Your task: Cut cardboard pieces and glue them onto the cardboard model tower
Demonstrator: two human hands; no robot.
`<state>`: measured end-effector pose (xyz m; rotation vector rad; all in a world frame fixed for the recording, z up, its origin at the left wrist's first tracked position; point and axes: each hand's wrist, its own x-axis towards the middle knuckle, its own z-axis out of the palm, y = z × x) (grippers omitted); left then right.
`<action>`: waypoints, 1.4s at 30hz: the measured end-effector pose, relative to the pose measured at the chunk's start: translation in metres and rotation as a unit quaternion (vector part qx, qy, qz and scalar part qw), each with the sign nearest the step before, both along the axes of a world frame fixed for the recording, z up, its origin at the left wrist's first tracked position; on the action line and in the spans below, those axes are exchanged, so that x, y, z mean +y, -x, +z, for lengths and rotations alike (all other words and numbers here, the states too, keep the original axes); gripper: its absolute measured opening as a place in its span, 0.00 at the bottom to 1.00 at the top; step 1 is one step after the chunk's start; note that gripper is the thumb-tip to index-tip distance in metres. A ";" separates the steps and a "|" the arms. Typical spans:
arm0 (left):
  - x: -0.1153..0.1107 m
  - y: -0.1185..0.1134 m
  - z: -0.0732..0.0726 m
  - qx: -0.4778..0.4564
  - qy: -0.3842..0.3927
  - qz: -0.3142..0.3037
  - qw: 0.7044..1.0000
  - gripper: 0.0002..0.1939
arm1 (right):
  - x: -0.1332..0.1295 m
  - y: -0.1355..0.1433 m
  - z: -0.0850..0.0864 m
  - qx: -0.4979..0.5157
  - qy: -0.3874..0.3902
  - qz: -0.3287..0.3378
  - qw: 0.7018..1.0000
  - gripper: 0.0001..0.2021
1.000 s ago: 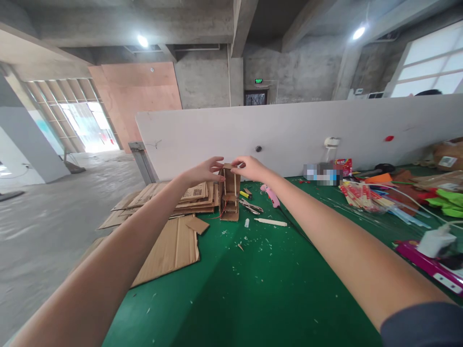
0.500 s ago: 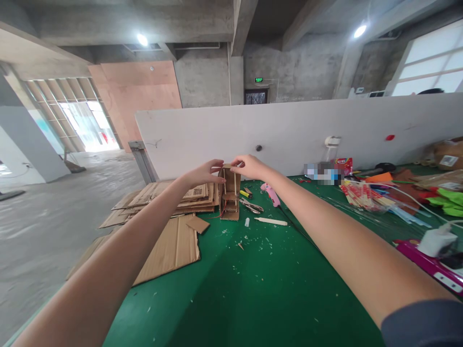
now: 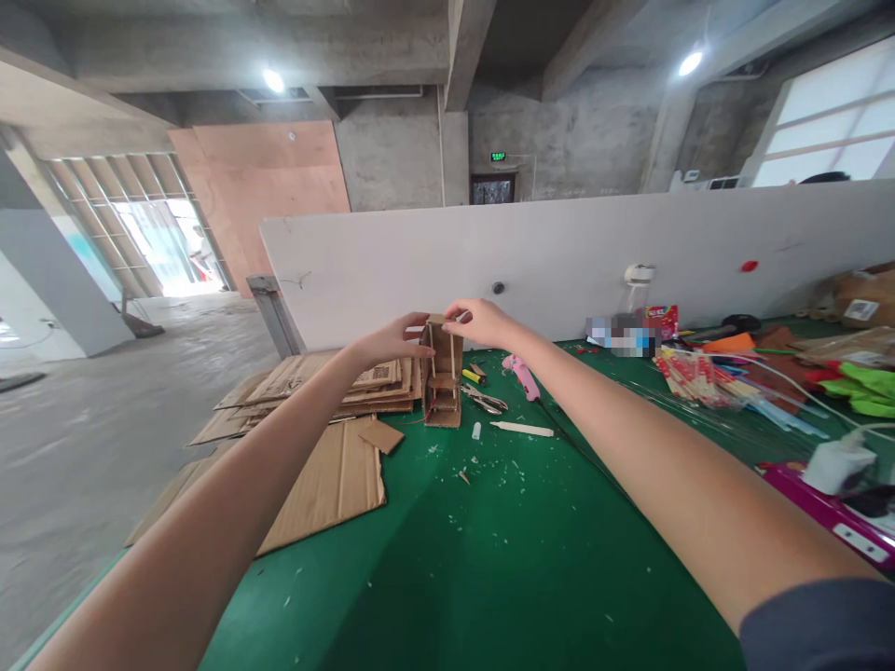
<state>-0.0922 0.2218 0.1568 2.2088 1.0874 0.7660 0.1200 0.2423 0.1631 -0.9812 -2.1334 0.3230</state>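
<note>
A small upright cardboard structure (image 3: pixel 443 380) with thin sticks inside stands on the green table (image 3: pixel 517 559). My left hand (image 3: pixel 400 337) has its fingers curled round the structure's upper left side. At its top right edge, my right hand (image 3: pixel 477 321) pinches the cardboard between thumb and fingers. A red wire runs out at the lower left. Pliers (image 3: pixel 485 400), a yellow tool (image 3: pixel 474 376), a white pen (image 3: pixel 523 429) and its cap (image 3: pixel 476 431) lie to the right.
Stacked cardboard (image 3: pixel 294 382) and a large sheet (image 3: pixel 336 475) lie left. A pink glue gun (image 3: pixel 521 376) with a cable, bundled sticks (image 3: pixel 692 377) and a purple power strip (image 3: pixel 832 513) are right. A white partition (image 3: pixel 392 261) stands behind.
The view has shifted very slightly. Both hands remain at the top of the cardboard structure, with almost no visible movement.
</note>
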 end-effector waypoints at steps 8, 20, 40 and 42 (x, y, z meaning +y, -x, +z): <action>-0.043 0.045 -0.012 0.038 -0.069 0.147 0.986 0.33 | -0.051 -0.025 -0.022 0.029 -0.073 -0.117 0.990 0.15; -0.097 0.117 -0.120 0.279 -0.072 0.182 0.940 0.34 | -0.131 -0.134 -0.074 -0.453 0.151 -0.151 0.866 0.08; -0.094 0.064 -0.118 0.188 0.011 0.105 0.976 0.36 | -0.097 -0.165 -0.084 -0.432 0.097 -0.310 0.842 0.15; -0.091 0.073 -0.119 0.192 -0.001 0.082 0.978 0.35 | -0.085 -0.171 -0.093 -0.413 0.118 -0.338 0.837 0.18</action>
